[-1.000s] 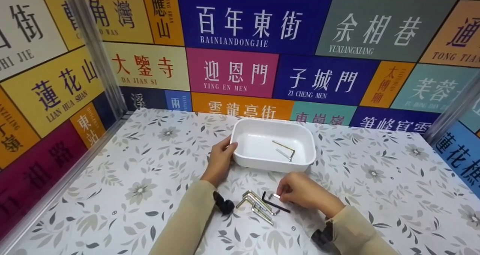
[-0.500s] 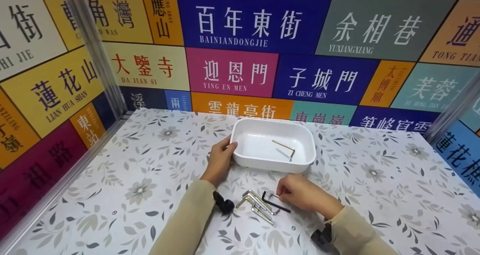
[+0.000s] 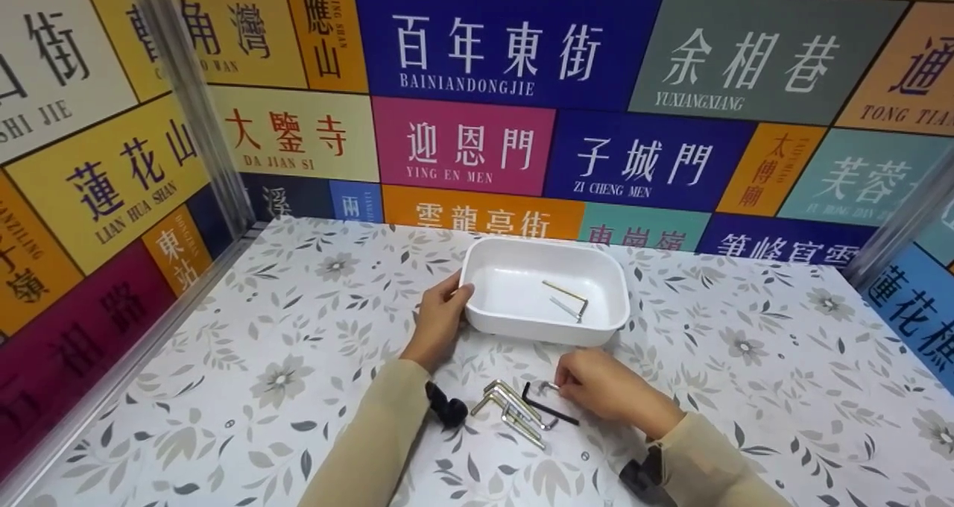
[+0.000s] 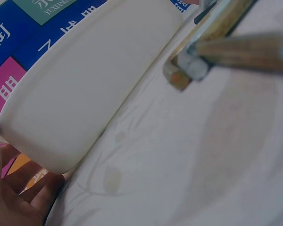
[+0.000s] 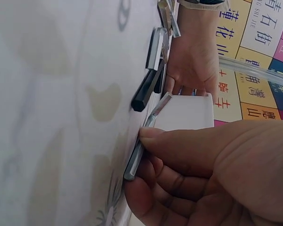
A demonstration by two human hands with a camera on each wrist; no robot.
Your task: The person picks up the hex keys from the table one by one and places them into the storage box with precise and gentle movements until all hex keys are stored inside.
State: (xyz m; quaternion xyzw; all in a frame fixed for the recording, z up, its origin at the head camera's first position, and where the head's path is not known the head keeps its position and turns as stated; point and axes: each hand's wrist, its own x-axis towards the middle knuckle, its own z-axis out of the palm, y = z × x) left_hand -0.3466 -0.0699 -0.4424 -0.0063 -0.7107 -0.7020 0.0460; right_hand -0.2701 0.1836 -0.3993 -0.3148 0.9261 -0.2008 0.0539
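Note:
My left hand (image 3: 437,319) holds the left end of a white plastic box (image 3: 540,329), with fingers bent around its corner in the left wrist view. Two hex keys lie inside, one brass-coloured (image 3: 564,291) and one silver (image 3: 564,308). In front of the box, my right hand (image 3: 611,388) pinches a small silver hex key (image 5: 135,157) between thumb and fingers, low at the tabletop. Just left of those fingertips lies a black hex key (image 3: 553,406). Beside it is a loose pile of brass and silver hex keys (image 3: 514,410).
A floral cloth (image 3: 313,343) covers the table. Behind it rises a wall of coloured sign panels (image 3: 462,145), with a clear corner strip (image 3: 216,149) at left. Each wrist wears a black camera mount (image 3: 447,408).
The silver hex key has turned slightly in my right fingers, which stay almost in place. My left hand, the box and the pile have not visibly moved.

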